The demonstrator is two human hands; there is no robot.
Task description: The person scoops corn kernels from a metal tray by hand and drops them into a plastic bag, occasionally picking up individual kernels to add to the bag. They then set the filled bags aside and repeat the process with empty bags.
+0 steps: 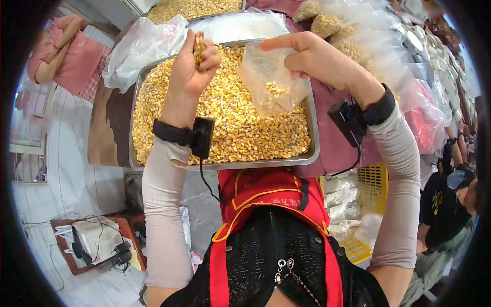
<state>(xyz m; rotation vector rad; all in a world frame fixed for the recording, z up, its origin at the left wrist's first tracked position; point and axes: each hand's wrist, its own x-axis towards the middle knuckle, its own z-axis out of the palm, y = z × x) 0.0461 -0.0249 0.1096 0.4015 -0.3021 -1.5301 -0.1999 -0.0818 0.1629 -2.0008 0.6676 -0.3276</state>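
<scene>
A metal tray [225, 166] full of yellow corn kernels [225, 125] lies in front of me. My left hand [193, 66] is raised over its far left part, fingers curled around a small handful of kernels. Over the tray's right side, my right hand [312, 59] grips the upper edge of a clear plastic bag [266, 97], its index finger bent across the opening. A few kernels show inside the bag, which hangs down against the corn. Part of the bag's rim is hidden behind my fingers.
Crumpled clear plastic [146, 46] lies left of the tray; flat bags [238, 26] and another corn tray [197, 7] are beyond it. Filled bags [327, 24] sit at the far right. A yellow crate [376, 187] stands below the table. People are on both sides.
</scene>
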